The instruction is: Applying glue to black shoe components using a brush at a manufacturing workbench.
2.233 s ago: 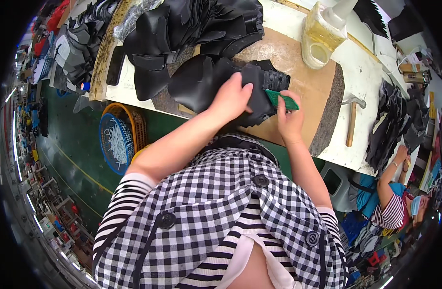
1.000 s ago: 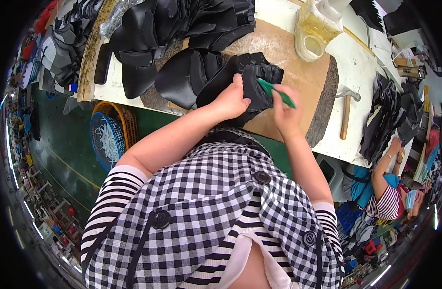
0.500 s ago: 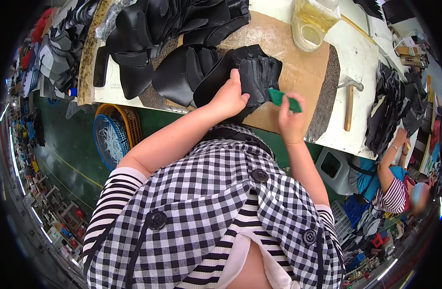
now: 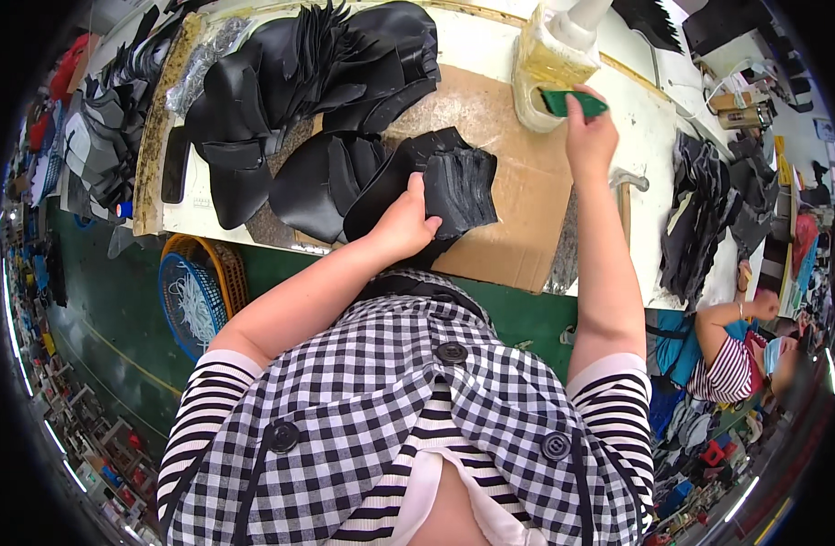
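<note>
My left hand (image 4: 404,223) is closed on the near edge of a fanned stack of black leather-like pieces (image 4: 461,187), thumb on top. The overlapping pieces show dull grey-black edge strips. My right hand (image 4: 592,141) pinches a flat green scraper (image 4: 574,103). The scraper's tip is at the open mouth of a translucent container with yellowish contents (image 4: 556,59), a glue pot by its look. Whether the tip touches the contents cannot be told. Beneath the stack lies a brown cardboard sheet (image 4: 526,205). More black curved pieces (image 4: 313,187) overlap to the left.
A hammer (image 4: 630,180) lies partly behind my right forearm. A phone (image 4: 174,164) rests at the table's left. Dark pieces (image 4: 695,218) are piled at the right. Blue (image 4: 188,300) and orange (image 4: 224,264) baskets stand below the left edge. Another person (image 4: 731,355) works at far right.
My right hand has carried the green scraper from the stack's right edge up to the container's mouth. My left hand still holds the stack. The whole view has shifted somewhat.
</note>
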The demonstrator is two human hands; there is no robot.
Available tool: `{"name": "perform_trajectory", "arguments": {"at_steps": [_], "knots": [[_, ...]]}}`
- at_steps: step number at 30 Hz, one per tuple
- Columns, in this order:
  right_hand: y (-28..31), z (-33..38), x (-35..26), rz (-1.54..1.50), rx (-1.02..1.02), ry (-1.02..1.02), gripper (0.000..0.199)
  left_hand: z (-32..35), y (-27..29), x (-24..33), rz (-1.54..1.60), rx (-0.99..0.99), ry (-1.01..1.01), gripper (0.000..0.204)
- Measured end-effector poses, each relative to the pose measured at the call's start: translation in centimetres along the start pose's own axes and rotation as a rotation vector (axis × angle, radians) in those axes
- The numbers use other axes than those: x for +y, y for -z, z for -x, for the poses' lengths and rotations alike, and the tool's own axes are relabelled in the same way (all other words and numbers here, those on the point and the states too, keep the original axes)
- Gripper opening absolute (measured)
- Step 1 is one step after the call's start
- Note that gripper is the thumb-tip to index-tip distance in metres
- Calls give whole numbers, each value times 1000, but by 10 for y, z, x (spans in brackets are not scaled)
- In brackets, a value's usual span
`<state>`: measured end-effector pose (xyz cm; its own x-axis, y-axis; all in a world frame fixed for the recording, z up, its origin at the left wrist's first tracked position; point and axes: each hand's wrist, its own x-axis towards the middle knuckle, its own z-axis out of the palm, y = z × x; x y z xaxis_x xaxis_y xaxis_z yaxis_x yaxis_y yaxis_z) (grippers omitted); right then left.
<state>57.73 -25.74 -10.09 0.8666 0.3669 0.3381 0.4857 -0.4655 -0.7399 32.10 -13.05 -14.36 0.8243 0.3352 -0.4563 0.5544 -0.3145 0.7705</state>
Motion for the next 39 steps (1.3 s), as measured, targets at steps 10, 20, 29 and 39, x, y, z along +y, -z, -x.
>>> {"name": "perform_trajectory", "arguments": {"at_steps": [10, 20, 29, 39], "knots": [[12, -13, 36, -508, -65, -660, 22, 1, 11, 6, 149, -91, 43, 64], [-52, 107, -26, -420, -351, 75, 20, -5, 4, 1, 267, -38, 20, 45], [-9, 135, -6, -533, -487, -84, 17, -6, -3, -5, 194, 1, 14, 60], [-4, 163, 2, -541, -318, -351, 20, -4, -3, -1, 153, -2, 44, 63]]}}
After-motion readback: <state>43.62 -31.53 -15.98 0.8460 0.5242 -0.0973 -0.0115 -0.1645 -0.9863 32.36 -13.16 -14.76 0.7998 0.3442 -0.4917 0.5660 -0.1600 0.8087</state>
